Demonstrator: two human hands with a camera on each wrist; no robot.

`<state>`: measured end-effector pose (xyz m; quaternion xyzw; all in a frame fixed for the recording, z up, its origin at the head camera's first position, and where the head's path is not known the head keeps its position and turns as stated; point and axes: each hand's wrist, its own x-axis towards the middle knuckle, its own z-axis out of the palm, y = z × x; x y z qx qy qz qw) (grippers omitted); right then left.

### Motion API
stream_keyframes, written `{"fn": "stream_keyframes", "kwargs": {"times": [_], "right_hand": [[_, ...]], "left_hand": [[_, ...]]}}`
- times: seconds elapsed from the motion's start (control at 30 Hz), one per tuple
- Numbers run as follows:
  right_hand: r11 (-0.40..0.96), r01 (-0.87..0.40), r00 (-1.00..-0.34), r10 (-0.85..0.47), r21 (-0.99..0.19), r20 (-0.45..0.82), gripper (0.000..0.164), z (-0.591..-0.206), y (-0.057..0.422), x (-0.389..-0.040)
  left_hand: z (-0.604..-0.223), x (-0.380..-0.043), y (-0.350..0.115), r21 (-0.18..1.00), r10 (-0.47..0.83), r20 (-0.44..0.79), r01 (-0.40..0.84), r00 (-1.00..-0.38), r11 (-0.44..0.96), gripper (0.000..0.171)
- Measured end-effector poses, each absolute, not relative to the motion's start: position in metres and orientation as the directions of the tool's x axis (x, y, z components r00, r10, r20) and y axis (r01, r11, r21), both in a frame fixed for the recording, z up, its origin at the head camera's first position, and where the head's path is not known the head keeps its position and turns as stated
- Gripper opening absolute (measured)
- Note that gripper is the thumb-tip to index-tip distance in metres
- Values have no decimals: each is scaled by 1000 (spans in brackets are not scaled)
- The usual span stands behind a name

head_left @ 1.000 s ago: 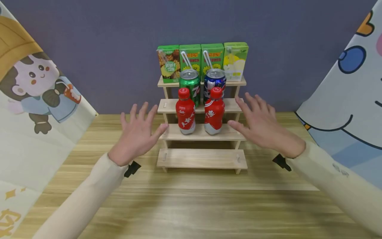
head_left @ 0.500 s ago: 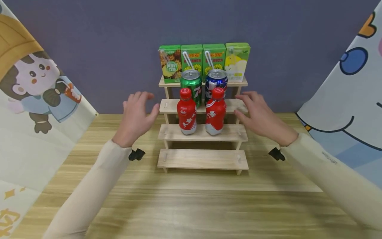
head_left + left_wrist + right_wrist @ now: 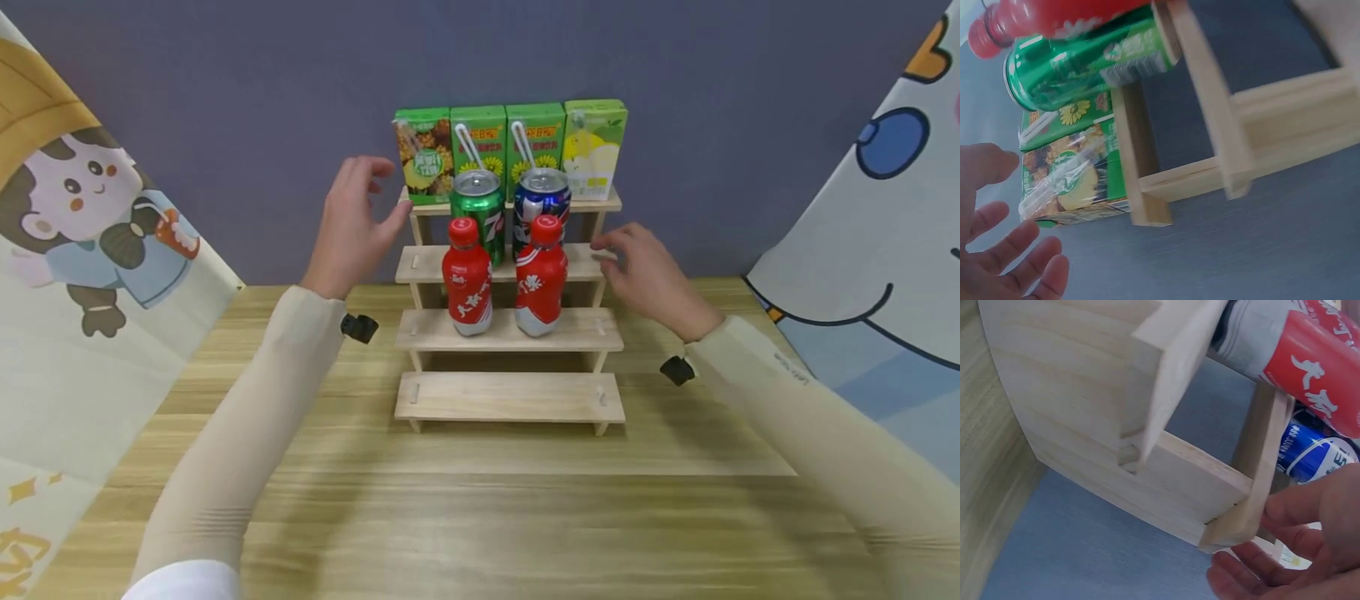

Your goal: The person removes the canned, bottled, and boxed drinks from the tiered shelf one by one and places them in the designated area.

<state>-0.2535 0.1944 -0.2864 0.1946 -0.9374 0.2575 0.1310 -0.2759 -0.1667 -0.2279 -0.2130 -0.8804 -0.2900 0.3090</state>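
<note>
A wooden four-tier stand holds drinks. On its top tier, my left hand is beside the pineapple juice carton, fingers loosely bent and holding nothing; in the left wrist view a gap shows between fingertips and carton. My right hand grips the right end of the third tier up, thumb at its front edge, fingers bent around behind it in the right wrist view. That tier carries a green 7UP can and a blue can. Two red bottles stand one tier lower.
Two green cartons with straws and a pear drink carton share the top tier. Behind rises a dark grey-blue wall. Cartoon-printed panels flank the wood-grain table.
My left hand has moved up and forward from beside the lower tiers to the top-tier carton. My right hand has closed in on the tier's end, its spread fingers now bent.
</note>
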Motion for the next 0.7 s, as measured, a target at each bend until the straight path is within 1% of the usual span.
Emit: {"fn": "stream_keyframes", "kwargs": {"times": [0.07,0.23,0.33,0.53,0.7], "right_hand": [[793,-425,-893,-288,-437,346,24,-289,195,-255],[794,-419,-896,-285,-440,341,21,-293,196,-256],[791,-423,-896,-292,-442,336,21,-295,195,-257],[780,-439,-890,-312,-445,331,21,-297,195,-259],[776,-455,-881,-318,-437,351,20,-297,197,-260]], "left_hand": [[-220,-281,-161,365,195,675,551,-712,750,40],[-203,-291,-149,349,187,658,515,-730,783,44],[-195,-297,-143,317,198,662,510,-723,800,45],[-183,-312,-135,239,211,677,483,-705,843,37],[-177,-320,-130,205,227,654,458,-722,865,32]]}}
